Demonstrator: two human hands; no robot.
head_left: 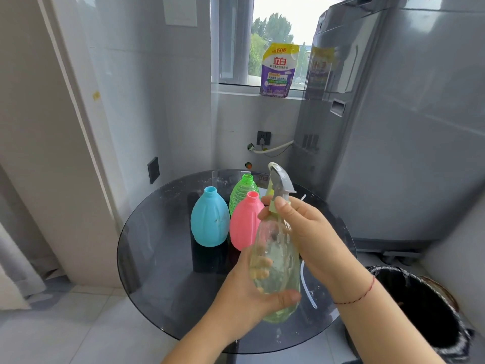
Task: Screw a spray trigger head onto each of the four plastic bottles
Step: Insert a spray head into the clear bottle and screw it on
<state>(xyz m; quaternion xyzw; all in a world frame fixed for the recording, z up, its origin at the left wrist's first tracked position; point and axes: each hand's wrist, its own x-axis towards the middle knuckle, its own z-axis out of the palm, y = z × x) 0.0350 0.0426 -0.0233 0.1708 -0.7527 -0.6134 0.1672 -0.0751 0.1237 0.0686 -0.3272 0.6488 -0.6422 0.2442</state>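
I hold a clear plastic bottle point(275, 261) above the round dark glass table point(162, 258). My left hand point(244, 292) wraps its lower body from the left. A grey spray trigger head point(279, 179) sits on the bottle's neck, and my right hand point(296, 232) grips the pale collar under it with thumb and fingers. Behind stand three open-necked bottles without heads: a blue one point(210, 219) at the left, a pink one point(244, 222) beside it and a green ribbed one point(242, 193) at the back. A loose white dip tube point(308, 287) lies on the glass under my right wrist.
A grey washing machine point(393, 127) stands close at the right. A bin lined with a black bag point(425, 306) sits on the floor at the lower right. A detergent pouch point(279, 70) leans on the window sill. Tiled walls and a door frame close in on the left.
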